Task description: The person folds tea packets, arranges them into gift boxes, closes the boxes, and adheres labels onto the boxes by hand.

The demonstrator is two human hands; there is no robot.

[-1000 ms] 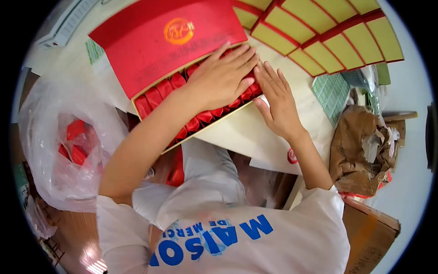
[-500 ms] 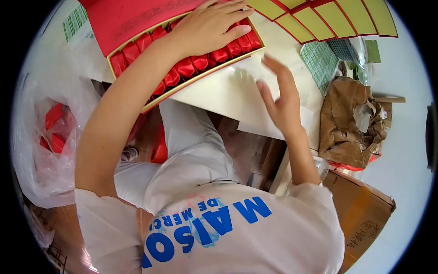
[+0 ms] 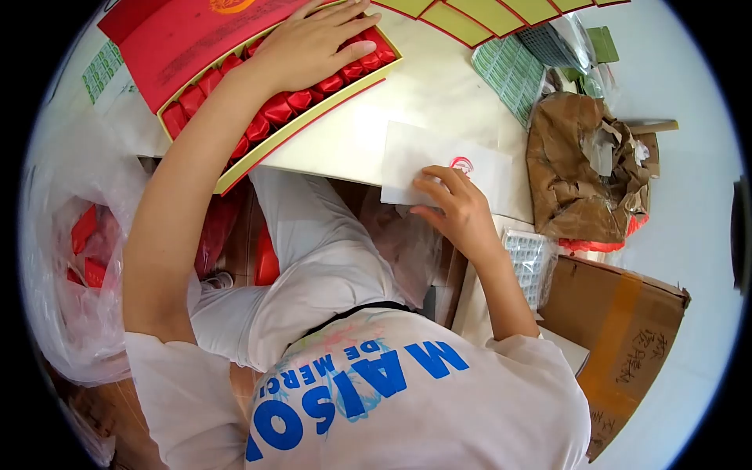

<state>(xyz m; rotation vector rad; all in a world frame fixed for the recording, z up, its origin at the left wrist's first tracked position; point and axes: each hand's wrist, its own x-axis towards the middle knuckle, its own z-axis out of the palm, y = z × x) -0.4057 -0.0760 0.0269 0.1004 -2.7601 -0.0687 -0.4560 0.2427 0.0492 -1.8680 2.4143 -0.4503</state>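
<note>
Spread flat, my left hand (image 3: 313, 47) rests on red wrapped pieces (image 3: 276, 110) packed in rows in a long box (image 3: 313, 117) with a gold-yellow rim. The box's red lid (image 3: 184, 51) is folded back on the far side, with a gold emblem and print on it. On the right, my right hand (image 3: 454, 204) touches a white paper sheet (image 3: 403, 153) near the table's front edge. Its fingers are bent over the sheet and the thumb stands apart at the near edge. A red printed mark (image 3: 462, 164) shows beside the fingers.
Yellow-green compartments with red edges (image 3: 462, 23) stand at the back. Green printed sheets (image 3: 509, 74), a crumpled brown paper bag (image 3: 580, 172) and a cardboard box (image 3: 619, 329) are on the right. At left hangs a clear plastic bag (image 3: 86, 313) with red pieces inside.
My right hand has come down and back toward me, from over the table onto the white sheet. My left hand stays on the wrapped pieces. The whole view has shifted slightly.
</note>
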